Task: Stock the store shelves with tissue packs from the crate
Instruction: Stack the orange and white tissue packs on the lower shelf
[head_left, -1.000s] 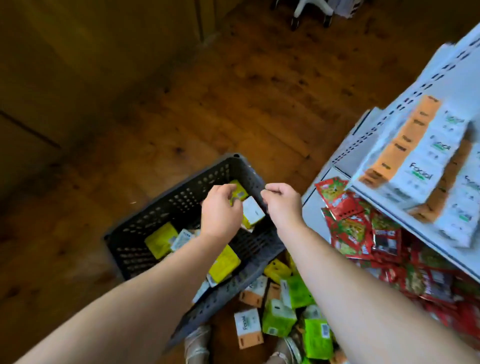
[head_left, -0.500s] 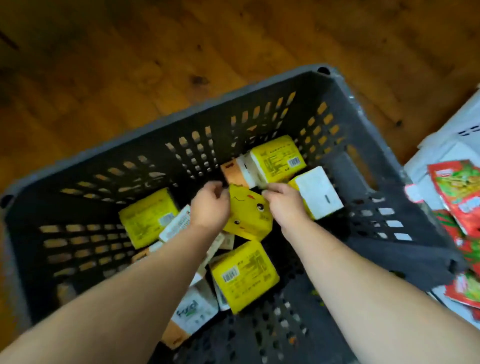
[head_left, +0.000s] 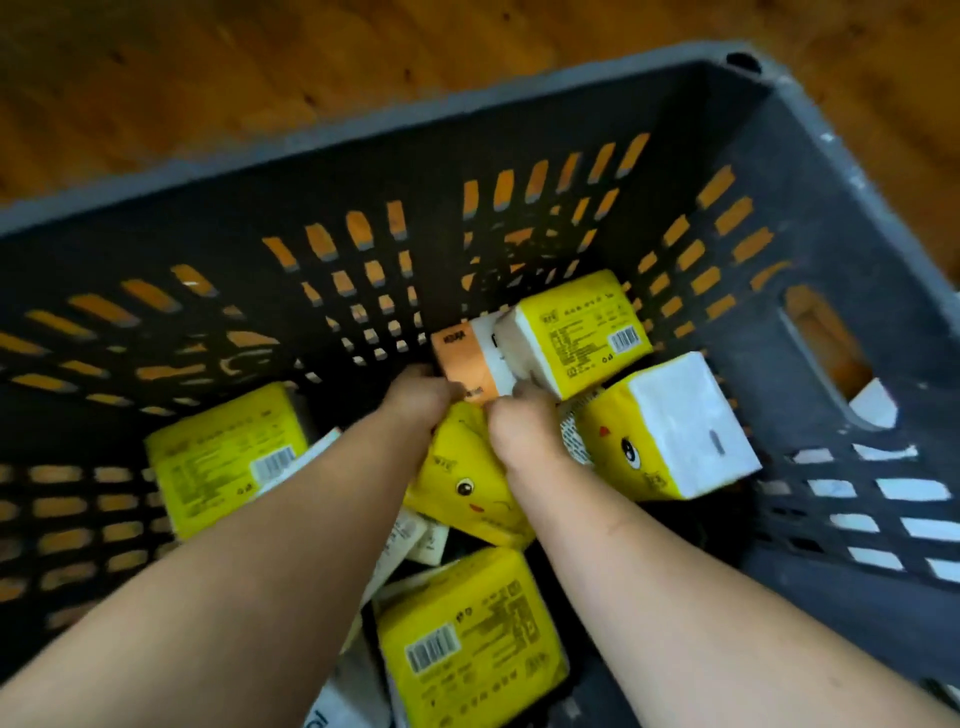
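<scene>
I look down into a dark grey slotted crate holding several tissue packs. My left hand and my right hand are side by side deep in the crate. Their curled fingers grip the near edge of an orange and white tissue pack from the left and the right. A yellow pack with a cartoon face lies under and between my wrists. Another yellow pack leans on the orange one. My fingertips are mostly hidden.
More yellow packs lie at the left, near bottom and right, where one shows a white side. A few white packs sit under my left forearm. Wooden floor lies beyond the crate's far rim.
The view dropped from the shelves into the crate and came closer. Both hands went from above the crate to the yellow face pack, then farther in to the orange and white pack.
</scene>
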